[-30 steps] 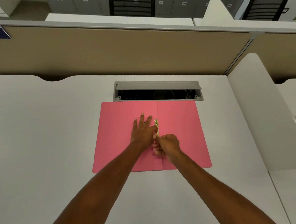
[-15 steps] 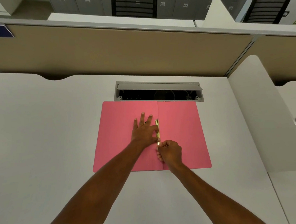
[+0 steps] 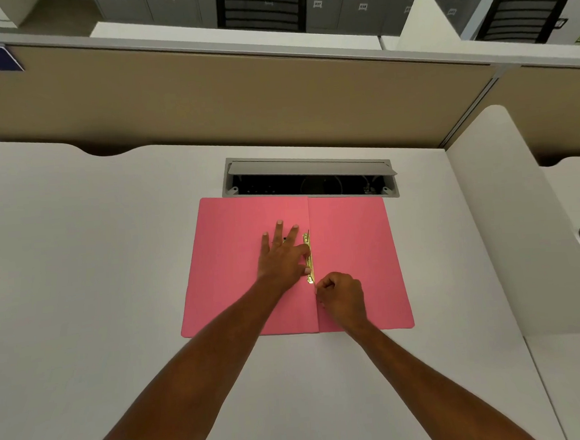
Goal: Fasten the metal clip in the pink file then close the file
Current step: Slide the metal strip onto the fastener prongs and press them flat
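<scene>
The flat pink card file (image 3: 352, 249) lies open on the white tabletop (image 3: 79, 269). The left hand (image 3: 282, 254) presses flat, fingers spread, just left of the thin brass metal clip (image 3: 308, 258) along the fold. The right hand (image 3: 342, 297), just below the clip's near end, has its grip curled together; whether it pinches the clip cannot be told

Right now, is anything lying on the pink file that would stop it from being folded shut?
Only the person's own hands. The left hand lies flat on the left half of the pink file, and the right hand works at the near end of the metal clip. No other object rests on it.
</scene>
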Demonstrator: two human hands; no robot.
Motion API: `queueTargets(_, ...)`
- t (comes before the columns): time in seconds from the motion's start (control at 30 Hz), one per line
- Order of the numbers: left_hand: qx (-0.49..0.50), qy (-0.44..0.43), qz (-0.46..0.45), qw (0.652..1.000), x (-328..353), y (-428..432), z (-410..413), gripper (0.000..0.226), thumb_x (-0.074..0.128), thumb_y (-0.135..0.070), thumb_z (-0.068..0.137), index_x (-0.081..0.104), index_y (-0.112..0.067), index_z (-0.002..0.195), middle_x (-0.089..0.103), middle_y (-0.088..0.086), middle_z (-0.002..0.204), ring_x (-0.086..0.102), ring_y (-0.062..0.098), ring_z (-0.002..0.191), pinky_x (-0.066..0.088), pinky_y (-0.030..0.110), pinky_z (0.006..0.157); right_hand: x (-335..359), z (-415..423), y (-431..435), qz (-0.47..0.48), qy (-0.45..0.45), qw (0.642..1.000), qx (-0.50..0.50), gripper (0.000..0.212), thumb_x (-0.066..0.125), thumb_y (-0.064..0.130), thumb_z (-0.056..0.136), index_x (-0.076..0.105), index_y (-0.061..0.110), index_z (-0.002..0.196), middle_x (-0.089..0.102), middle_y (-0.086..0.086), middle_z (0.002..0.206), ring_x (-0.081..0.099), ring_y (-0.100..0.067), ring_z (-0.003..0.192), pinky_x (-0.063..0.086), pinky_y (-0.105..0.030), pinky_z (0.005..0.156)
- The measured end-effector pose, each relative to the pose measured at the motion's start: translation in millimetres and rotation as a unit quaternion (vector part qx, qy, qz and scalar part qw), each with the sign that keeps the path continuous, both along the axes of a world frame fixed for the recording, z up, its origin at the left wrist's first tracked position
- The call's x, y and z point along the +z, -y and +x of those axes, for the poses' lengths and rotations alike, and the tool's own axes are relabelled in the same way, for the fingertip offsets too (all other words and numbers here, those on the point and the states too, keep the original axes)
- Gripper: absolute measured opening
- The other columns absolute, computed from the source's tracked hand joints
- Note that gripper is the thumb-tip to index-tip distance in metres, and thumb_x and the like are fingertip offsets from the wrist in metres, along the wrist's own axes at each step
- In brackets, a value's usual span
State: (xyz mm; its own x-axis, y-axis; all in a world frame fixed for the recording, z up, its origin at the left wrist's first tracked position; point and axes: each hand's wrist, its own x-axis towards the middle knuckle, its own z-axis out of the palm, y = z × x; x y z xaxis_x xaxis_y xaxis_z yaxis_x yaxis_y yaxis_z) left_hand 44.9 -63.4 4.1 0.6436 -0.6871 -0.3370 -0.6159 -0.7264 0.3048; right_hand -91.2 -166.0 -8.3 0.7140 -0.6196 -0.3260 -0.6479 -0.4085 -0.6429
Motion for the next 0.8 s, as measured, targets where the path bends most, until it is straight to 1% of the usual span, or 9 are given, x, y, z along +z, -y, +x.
queueTargets(0.13,-0.008,0.019,-0.003,1.0,-3.3,-0.8,0.7,0.035,0.058,-0.023,0.108,0.064,-0.035,0.141,0.007,0.005,0.184,-0.012,0.041,0.169,0.004,0.067,0.135,0.6,-0.6,-6.6,-0.011,0.003,1.0,0.023,0.014,0.07,0.007,0.096,0.083,0.006,0.092,0.082,-0.009,0.088,0.074,-0.025,0.081,0.061,-0.034,0.08)
queueTargets(0.2,-0.015,0.025,0.0,1.0,-4.1,-0.7,1.3,0.037,0.057,-0.023,0.108,0.063,-0.035,0.143,0.007,0.006,0.184,-0.012,0.041,0.169,0.004,0.067,0.135,0.8,-0.7,-6.6,-0.01,0.004,1.0,0.029,0.012,0.072,0.008,0.096,0.083,0.005,0.093,0.082,-0.009,0.089,0.075,-0.026,0.083,0.062,-0.036,0.082)
queueTargets(0.3,-0.022,0.026,0.008,0.999,-6.2,-0.4,1.2,0.037,0.057,-0.039,0.108,0.061,-0.034,0.145,0.005,0.006,0.184,-0.013,0.042,0.169,0.004,0.068,0.135,2.6,-1.4,-2.6,0.002,-0.003,0.999,0.046,0.01,0.081,0.015,0.092,0.083,0.006,0.09,0.082,-0.008,0.088,0.075,-0.025,0.082,0.061,-0.037,0.081)
queueTargets(0.37,-0.021,0.018,0.013,1.0,-8.2,-1.6,-0.7,0.046,0.058,-0.052,0.105,0.058,-0.034,0.148,0.001,0.007,0.184,-0.015,0.041,0.169,0.003,0.067,0.135,4.7,-1.0,2.0,0.01,-0.007,0.999,0.05,0.014,0.084,0.023,0.091,0.083,0.009,0.088,0.082,-0.005,0.086,0.074,-0.024,0.079,0.058,-0.035,0.077)
queueTargets(0.47,-0.025,0.018,0.014,0.999,-12.7,-5.8,-4.4,0.064,0.057,-0.068,0.099,0.052,-0.033,0.153,-0.007,0.01,0.184,-0.018,0.04,0.168,0.001,0.068,0.134,10.0,5.2,10.4,-0.002,0.009,1.0,0.019,0.015,0.079,0.029,0.095,0.084,0.015,0.094,0.081,-0.001,0.088,0.072,-0.019,0.078,0.054,-0.029,0.069)
queueTargets(0.57,-0.031,0.017,0.026,0.999,-15.8,-9.2,-9.3,0.085,0.054,-0.08,0.092,0.042,-0.032,0.162,-0.011,0.013,0.183,-0.019,0.041,0.168,0.001,0.069,0.134,18.3,22.2,17.8,-0.044,0.05,0.998,0.011,0.01,0.072,0.021,0.099,0.082,0.017,0.099,0.081,0.001,0.092,0.07,-0.013,0.078,0.054,-0.028,0.067)
queueTargets(0.63,-0.028,0.02,0.03,0.999,-17.5,-8.8,-12.5,0.089,0.055,-0.079,0.092,0.035,-0.034,0.166,-0.011,0.014,0.183,-0.019,0.04,0.168,0.001,0.069,0.134,25.7,37.1,20.7,-0.07,0.082,0.993,0.05,0.013,0.069,0.017,0.101,0.081,0.018,0.105,0.081,0.001,0.097,0.072,-0.015,0.083,0.061,-0.036,0.074)
queueTargets(0.7,-0.025,0.021,0.031,0.999,-18.3,-7.7,-14.5,0.091,0.058,-0.076,0.093,0.029,-0.034,0.169,-0.01,0.014,0.183,-0.019,0.04,0.168,0.001,0.069,0.134,33.1,51.8,23.5,-0.125,0.086,0.979,0.133,0.024,0.064,0.014,0.103,0.079,0.021,0.12,0.079,-0.001,0.109,0.073,-0.021,0.093,0.062,-0.042,0.08)
queueTargets(0.8,-0.033,0.025,0.041,0.998,-19.4,-6.7,-15.2,0.097,0.056,-0.075,0.095,0.019,-0.031,0.172,-0.01,0.014,0.183,-0.018,0.041,0.168,0.001,0.069,0.134,39.8,70.6,31.9,-0.242,0.037,0.93,0.275,0.041,0.064,0.01,0.099,0.07,0.03,0.135,0.071,-0.004,0.117,0.07,-0.026,0.099,0.06,-0.038,0.073)
